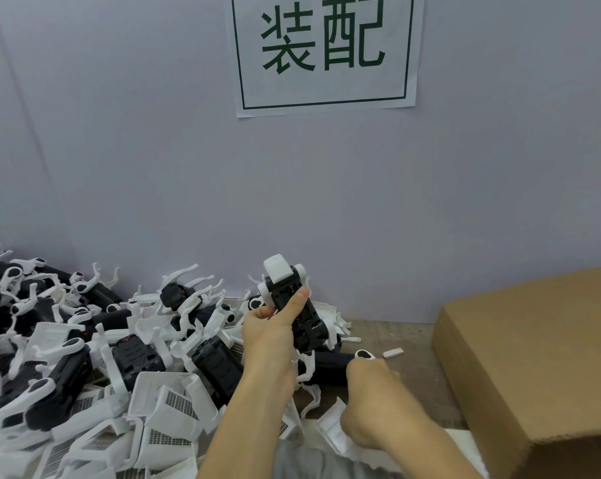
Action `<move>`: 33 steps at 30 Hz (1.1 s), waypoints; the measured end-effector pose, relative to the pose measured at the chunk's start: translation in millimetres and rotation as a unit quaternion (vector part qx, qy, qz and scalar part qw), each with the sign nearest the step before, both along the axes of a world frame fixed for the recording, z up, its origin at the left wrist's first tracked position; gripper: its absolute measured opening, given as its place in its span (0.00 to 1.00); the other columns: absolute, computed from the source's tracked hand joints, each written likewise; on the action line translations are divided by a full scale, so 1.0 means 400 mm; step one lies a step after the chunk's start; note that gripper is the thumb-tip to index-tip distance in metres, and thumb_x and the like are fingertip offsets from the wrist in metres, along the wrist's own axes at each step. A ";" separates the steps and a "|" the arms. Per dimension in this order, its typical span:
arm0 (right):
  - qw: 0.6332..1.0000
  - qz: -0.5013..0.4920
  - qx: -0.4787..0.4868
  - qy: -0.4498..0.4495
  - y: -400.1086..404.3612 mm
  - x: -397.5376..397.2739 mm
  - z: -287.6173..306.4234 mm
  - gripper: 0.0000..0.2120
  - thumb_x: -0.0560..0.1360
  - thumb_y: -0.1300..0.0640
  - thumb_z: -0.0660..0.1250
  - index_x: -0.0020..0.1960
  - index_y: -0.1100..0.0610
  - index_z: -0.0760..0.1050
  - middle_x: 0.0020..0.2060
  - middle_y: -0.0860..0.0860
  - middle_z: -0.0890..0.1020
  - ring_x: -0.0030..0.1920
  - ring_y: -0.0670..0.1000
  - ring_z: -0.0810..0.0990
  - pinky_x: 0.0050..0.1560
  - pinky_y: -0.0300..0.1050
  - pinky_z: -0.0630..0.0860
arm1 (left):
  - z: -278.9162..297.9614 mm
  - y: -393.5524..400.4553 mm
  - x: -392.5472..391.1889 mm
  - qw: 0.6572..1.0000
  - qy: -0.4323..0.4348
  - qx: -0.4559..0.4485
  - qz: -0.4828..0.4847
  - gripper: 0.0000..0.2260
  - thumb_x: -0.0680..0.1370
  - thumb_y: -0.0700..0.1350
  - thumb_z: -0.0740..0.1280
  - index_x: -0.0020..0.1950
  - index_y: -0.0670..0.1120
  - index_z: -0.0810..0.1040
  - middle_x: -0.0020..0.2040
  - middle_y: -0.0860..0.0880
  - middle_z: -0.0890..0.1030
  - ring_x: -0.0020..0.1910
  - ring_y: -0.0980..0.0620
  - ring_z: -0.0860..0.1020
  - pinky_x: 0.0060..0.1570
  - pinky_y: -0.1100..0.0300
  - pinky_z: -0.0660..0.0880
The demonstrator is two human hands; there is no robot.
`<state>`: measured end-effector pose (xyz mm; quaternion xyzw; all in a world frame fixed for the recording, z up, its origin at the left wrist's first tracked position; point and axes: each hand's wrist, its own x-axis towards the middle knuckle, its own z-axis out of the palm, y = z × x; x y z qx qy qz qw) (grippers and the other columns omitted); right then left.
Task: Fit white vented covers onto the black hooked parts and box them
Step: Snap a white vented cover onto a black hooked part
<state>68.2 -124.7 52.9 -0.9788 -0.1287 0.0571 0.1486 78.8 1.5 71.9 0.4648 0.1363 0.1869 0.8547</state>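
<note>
Left hand (269, 328) grips a black hooked part (297, 305) upright above the pile, right hand (371, 376) reaches low, its grip unclear; the plastic seems light, stiff, best held by its body

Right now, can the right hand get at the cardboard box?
Probably yes. The right hand lies low on the table just left of the cardboard box, with only a small white scrap between them.
</note>
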 end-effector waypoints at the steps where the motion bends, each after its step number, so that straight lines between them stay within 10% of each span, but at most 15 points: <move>1: 1.000 0.025 -0.007 0.016 -0.016 0.003 0.021 0.10 0.73 0.64 0.61 0.37 0.53 0.62 0.37 0.48 0.66 0.36 0.49 0.70 0.33 0.40 0.67 | -0.002 0.002 0.002 1.000 0.006 0.006 0.001 0.24 0.70 0.42 0.79 0.60 0.36 0.73 0.55 0.37 0.83 0.55 0.37 0.83 0.59 0.37 0.78; 7: 0.986 0.078 0.146 0.001 -0.123 0.033 0.090 0.07 0.74 0.61 0.64 0.38 0.54 0.74 0.29 0.46 0.79 0.26 0.42 0.77 0.27 0.34 0.70 | -0.012 0.003 0.010 0.999 0.027 0.026 -0.004 0.25 0.71 0.47 0.79 0.61 0.39 0.73 0.56 0.36 0.83 0.53 0.38 0.83 0.54 0.42 0.81; 11: 0.940 0.025 0.334 -0.066 -0.156 0.065 0.083 0.10 0.72 0.70 0.63 0.42 0.56 0.75 0.36 0.52 0.82 0.30 0.52 0.85 0.36 0.50 0.83 | -0.019 -0.013 0.017 0.991 0.017 0.132 0.014 0.17 0.76 0.50 0.74 0.55 0.57 0.67 0.49 0.47 0.81 0.38 0.53 0.84 0.36 0.56 0.80; 15: 0.907 -0.019 0.404 -0.114 -0.160 0.091 0.064 0.23 0.73 0.71 0.55 0.51 0.51 0.82 0.37 0.50 0.85 0.33 0.52 0.86 0.44 0.56 0.84 | -0.027 -0.032 0.013 0.960 -0.013 0.276 -0.031 0.14 0.81 0.49 0.67 0.54 0.69 0.68 0.50 0.46 0.83 0.45 0.48 0.84 0.40 0.54 0.81; 19: 0.861 -0.070 0.493 -0.105 -0.119 0.095 0.054 0.24 0.76 0.71 0.53 0.62 0.53 0.79 0.44 0.50 0.85 0.37 0.44 0.85 0.42 0.43 0.81 | -0.030 -0.066 0.008 0.929 -0.037 0.360 -0.076 0.17 0.82 0.45 0.64 0.59 0.69 0.68 0.49 0.45 0.83 0.44 0.45 0.84 0.43 0.51 0.82; 24: 0.890 0.013 0.434 -0.141 -0.064 0.062 0.041 0.24 0.78 0.67 0.57 0.71 0.52 0.71 0.59 0.44 0.72 0.55 0.36 0.73 0.49 0.27 0.72 | -0.039 -0.094 0.006 0.930 -0.064 0.352 -0.085 0.20 0.81 0.41 0.64 0.61 0.67 0.70 0.52 0.49 0.84 0.51 0.44 0.82 0.54 0.44 0.80; 30: 0.862 0.129 0.485 -0.065 -0.070 0.040 0.058 0.11 0.80 0.55 0.60 0.50 0.49 0.82 0.46 0.48 0.84 0.49 0.47 0.81 0.48 0.43 0.78 | -0.033 -0.071 0.007 0.953 -0.091 0.278 -0.073 0.20 0.81 0.40 0.65 0.58 0.68 0.73 0.55 0.48 0.83 0.52 0.47 0.84 0.47 0.55 0.82; 33: 0.859 0.093 0.498 -0.080 -0.072 0.050 0.057 0.08 0.80 0.53 0.65 0.48 0.42 0.81 0.42 0.42 0.86 0.45 0.41 0.84 0.42 0.35 0.78 | -0.033 -0.069 0.009 0.951 -0.094 0.279 -0.089 0.25 0.79 0.33 0.59 0.62 0.63 0.74 0.57 0.48 0.83 0.53 0.50 0.83 0.51 0.54 0.82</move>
